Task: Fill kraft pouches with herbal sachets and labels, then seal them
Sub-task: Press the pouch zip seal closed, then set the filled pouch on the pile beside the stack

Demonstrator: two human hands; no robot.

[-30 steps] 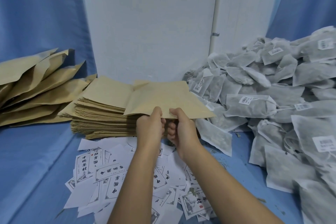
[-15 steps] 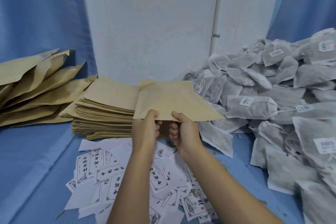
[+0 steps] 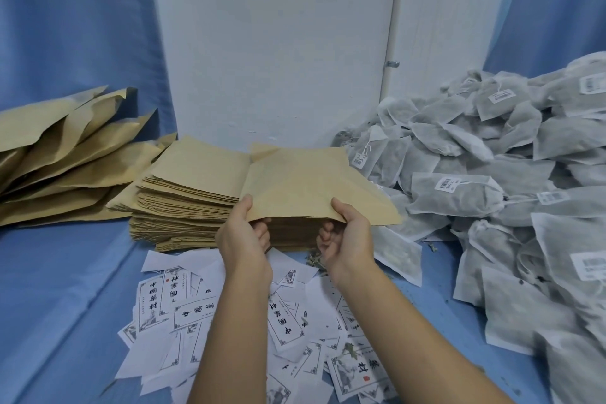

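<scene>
Left hand (image 3: 244,233) and right hand (image 3: 347,239) each pinch the near edge of a smooth tan kraft pouch (image 3: 311,184) just above the stack (image 3: 183,203) of flat pouches. Right of the stack, grey mesh sachets (image 3: 492,193) with barcode tags (image 3: 447,184) heap up; before it, white labels (image 3: 285,321) bear Chinese characters.

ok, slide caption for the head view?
Left hand and right hand pinch a kraft pouch over the pouch stack.

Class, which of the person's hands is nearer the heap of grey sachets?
Right. The right hand grips the pouch edge beside the sachets; the left hand grips it farther away, by the pouch stack.
</scene>
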